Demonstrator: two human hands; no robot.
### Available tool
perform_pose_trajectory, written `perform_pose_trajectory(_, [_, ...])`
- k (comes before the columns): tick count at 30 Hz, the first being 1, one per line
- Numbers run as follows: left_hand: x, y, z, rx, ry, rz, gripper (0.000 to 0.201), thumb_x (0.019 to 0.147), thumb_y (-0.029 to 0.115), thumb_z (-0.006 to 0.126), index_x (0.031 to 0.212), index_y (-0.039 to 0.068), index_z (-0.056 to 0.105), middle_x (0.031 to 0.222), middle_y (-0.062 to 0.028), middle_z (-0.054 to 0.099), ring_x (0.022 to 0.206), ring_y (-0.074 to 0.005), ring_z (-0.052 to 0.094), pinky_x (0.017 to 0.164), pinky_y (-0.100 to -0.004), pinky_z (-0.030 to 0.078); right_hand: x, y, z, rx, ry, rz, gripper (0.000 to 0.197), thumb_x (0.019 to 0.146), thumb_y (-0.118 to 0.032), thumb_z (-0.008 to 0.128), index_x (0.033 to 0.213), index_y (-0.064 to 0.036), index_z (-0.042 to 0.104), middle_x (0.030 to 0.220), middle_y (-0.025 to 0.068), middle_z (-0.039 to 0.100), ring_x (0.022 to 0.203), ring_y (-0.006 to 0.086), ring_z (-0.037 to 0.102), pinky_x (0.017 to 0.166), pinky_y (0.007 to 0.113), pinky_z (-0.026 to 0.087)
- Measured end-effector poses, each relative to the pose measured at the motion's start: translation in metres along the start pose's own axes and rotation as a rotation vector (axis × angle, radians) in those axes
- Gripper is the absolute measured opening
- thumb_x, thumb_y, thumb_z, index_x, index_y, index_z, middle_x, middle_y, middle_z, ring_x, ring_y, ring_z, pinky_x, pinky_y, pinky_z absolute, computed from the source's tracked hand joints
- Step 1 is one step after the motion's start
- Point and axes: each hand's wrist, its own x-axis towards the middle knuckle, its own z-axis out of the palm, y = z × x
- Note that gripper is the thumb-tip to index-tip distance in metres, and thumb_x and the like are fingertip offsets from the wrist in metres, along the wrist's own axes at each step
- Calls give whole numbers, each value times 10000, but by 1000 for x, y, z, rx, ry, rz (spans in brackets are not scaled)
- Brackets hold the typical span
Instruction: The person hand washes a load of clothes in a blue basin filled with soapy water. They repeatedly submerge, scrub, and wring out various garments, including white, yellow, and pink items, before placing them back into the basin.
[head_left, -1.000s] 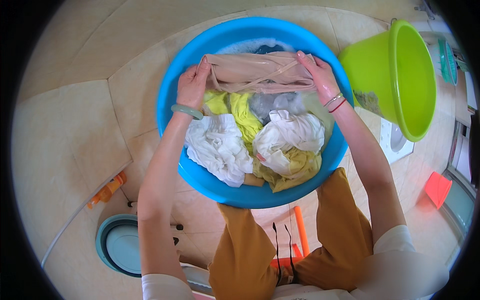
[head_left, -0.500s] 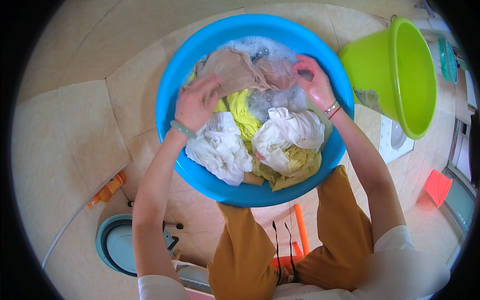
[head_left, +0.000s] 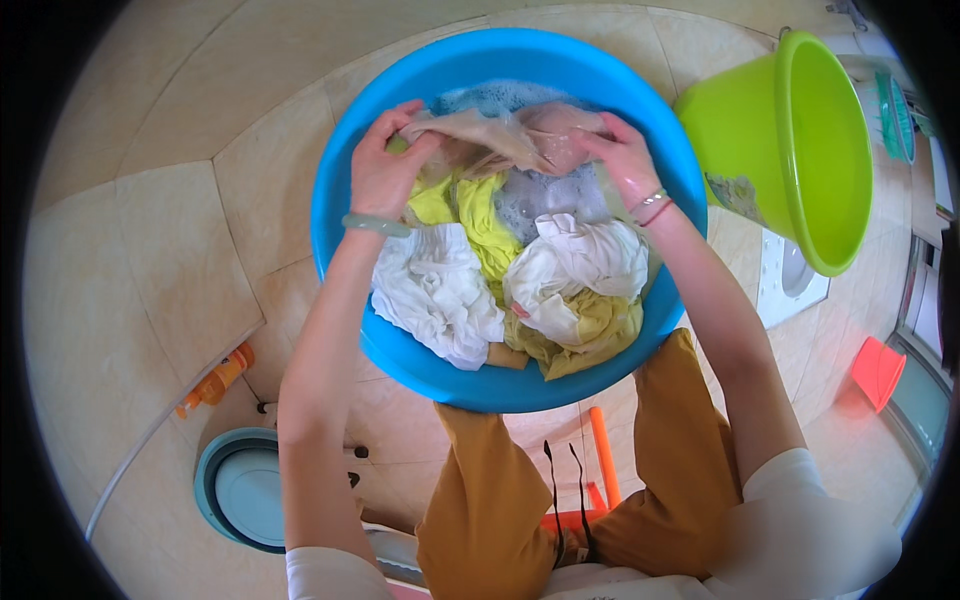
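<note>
The left hand (head_left: 388, 160) and the right hand (head_left: 622, 160) each pinch one end of a wet, pinkish-beige cloth (head_left: 490, 135). Holding it by both ends likely keeps it from bunching up, and lets both hands pull on it evenly. The cloth is up in the far part of a big round blue tub (head_left: 400, 75), over the soapy water (head_left: 505, 95). That seems a good spot, because drips would fall back into the tub.

The other wet clothes are nearer to the person: a white garment (head_left: 435, 295) on the left, another white garment (head_left: 590, 255) on the right, and an olive-yellow cloth (head_left: 580, 340) poking out under it. A bright yellow cloth (head_left: 487, 220) lies between the two white ones. Maybe they are heaped there to leave room for the hands. The tub is right in front of the knees, so it is easy to reach.

The grip is closed on the cloth at both sides, thumbs on the near side. The cloth hangs between the two hands, a bit wrinkly and sagging in the middle. Just outside the tub, on the right, a lime-green bucket (head_left: 740, 120) lies tipped over.
</note>
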Motion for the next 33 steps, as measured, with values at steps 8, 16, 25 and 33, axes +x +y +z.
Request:
perform_pose_trajectory(8, [-14,12,-12,-520,-56,-132,227,798,-110,599,838,60,454,1076,-103,644,944,-124,560,836,-255,454,-6,-8,-4,542,186,26,355,796,7,695,1129,-36,579,986,33,629,853,110,596,732,240,477])
perform_pose_trajectory(16, [-26,16,-19,-406,-47,-257,193,848,42,660,996,13,539,1147,-130,624,1036,-174,575,909,-298,459,-23,-30,-32,722,-16,373,369,866,-25,610,1211,13,486,1142,173,601,1040,254,616,824,330,519])
perform_pose_trajectory(25, [4,-24,39,-57,-127,-380,494,773,268,754,1181,29,611,1101,-148,636,998,-214,596,857,-318,473,20,10,-8,-394,147,105,306,850,-267,667,1002,-9,602,894,136,682,888,282,674,718,385,534])
perform_pose_trajectory(33, [-3,-28,88,259,-102,-425,553,693,242,781,1159,12,591,1073,-209,646,1014,-349,612,891,-399,484,33,36,50,-1200,3,54,469,826,-438,635,1153,-104,598,982,183,672,943,355,644,820,461,510])
